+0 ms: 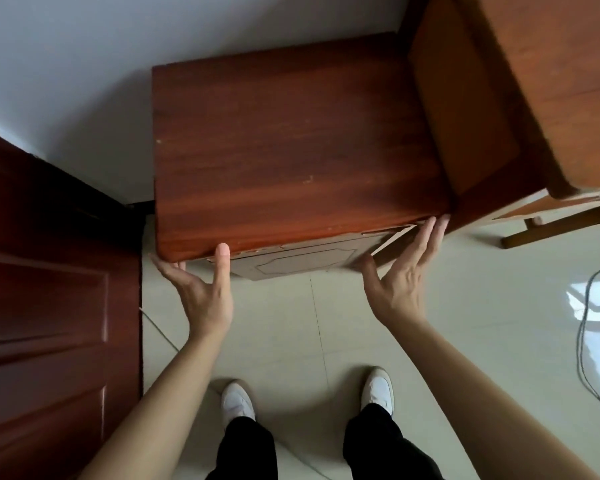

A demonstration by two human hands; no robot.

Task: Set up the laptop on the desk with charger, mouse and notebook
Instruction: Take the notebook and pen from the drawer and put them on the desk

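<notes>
White wall (136,46) closes the far side of the room, and pale glossy tiles cover the floor (291,327). Against that wall stands the reddish-brown wooden bench (291,140), seen from above, its bare top showing a few small chips and scuffs. Below its near edge a grey-brown front panel (302,263) with a framed outline shows; the panel's right end seems to stand slightly off the body, though I cannot tell for sure. The left hand (205,296) is at the near left corner of the bench, its thumb straight and laid up against the near edge, its fingers reaching to the underside of that corner, where they are mostly hidden. The right hand (400,289) is at the near right corner, spread wide, with straight fingers (426,237) lying along the corner and the thumb touching the front panel. Neither hand is holding anything loose. A dark red panelled door (49,271) stands left of the bench, and lighter wooden furniture (534,81) stands just beside its right edge. A black cable (582,323) trails over the floor at the right. Two white shoes (238,401) and black trousers (246,448) show at the bottom, in front of the bench's near edge.
</notes>
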